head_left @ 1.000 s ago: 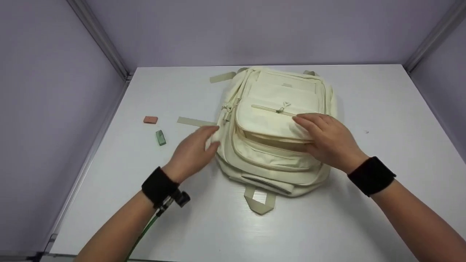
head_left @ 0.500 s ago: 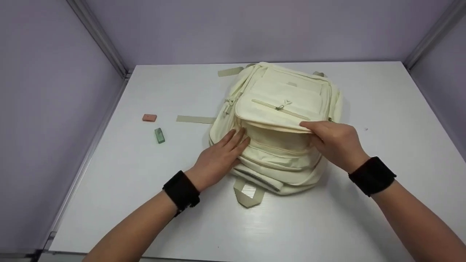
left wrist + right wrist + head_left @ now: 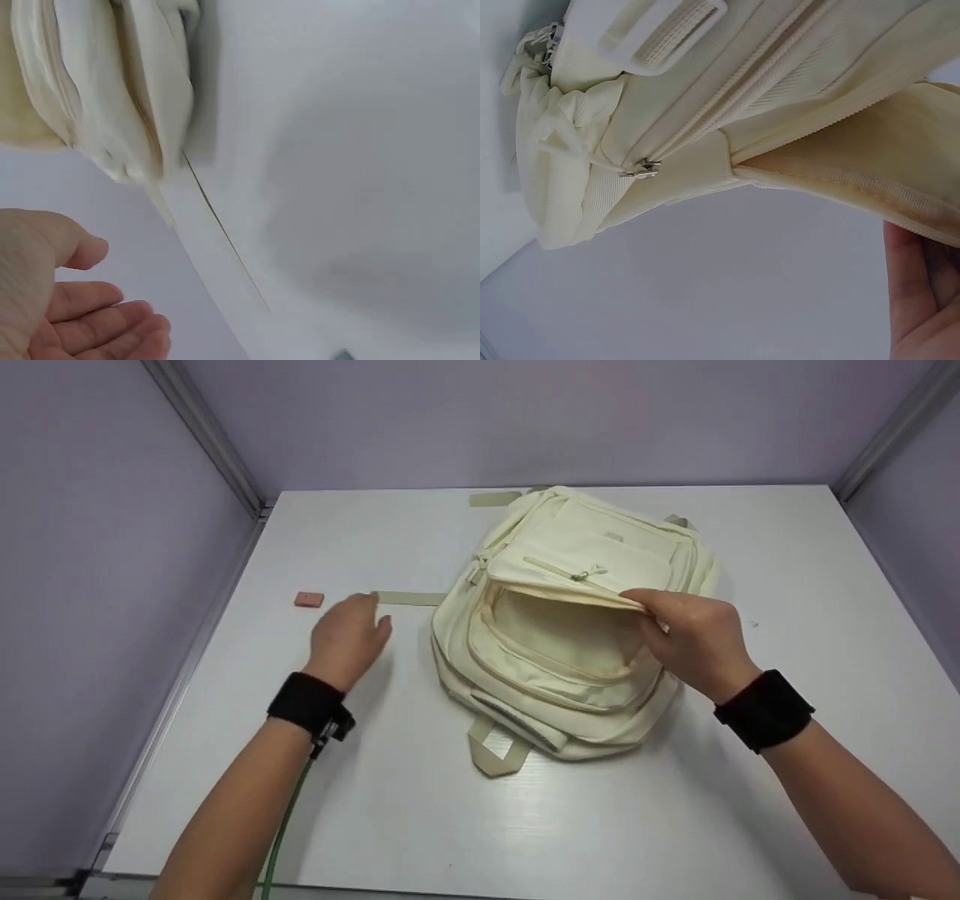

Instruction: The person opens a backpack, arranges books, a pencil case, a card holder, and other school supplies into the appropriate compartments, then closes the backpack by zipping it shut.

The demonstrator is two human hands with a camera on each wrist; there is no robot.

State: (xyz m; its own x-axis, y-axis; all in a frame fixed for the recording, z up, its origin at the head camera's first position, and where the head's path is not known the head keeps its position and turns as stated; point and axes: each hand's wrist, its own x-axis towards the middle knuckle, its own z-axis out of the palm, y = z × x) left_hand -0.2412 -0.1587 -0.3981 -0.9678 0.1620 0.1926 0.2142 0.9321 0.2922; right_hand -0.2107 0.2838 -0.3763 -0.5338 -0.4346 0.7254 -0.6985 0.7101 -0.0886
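Note:
A cream backpack (image 3: 637, 536) lies on the white table, its front pocket (image 3: 570, 630) gaping. My right hand (image 3: 694, 645) pinches the edge of the pocket's flap (image 3: 555, 574) between thumb and fingers and holds it raised. In the right wrist view the unzipped opening (image 3: 870, 142) spreads beside the fingers. Left of the bag, my left hand (image 3: 346, 641) hovers over the table with loosely bent fingers and nothing in its grasp. Just beyond it lies a small pink block (image 3: 309, 599), like an eraser. At the bottom of the left wrist view shows the corner of a small green block (image 3: 343, 355), which the hand hides in the head view.
A flat beige strap (image 3: 412, 598) stretches left from the bag, with another strap end (image 3: 495, 499) at the back. The carry loop (image 3: 495, 765) points toward the front. Pale walls (image 3: 525, 420) enclose the table at the back and sides.
My left hand first came onto the bag's front, then moved left toward the blocks. The right hand lifted the flap, widening the pocket's mouth. The backpack turned slightly and its top shifted right.

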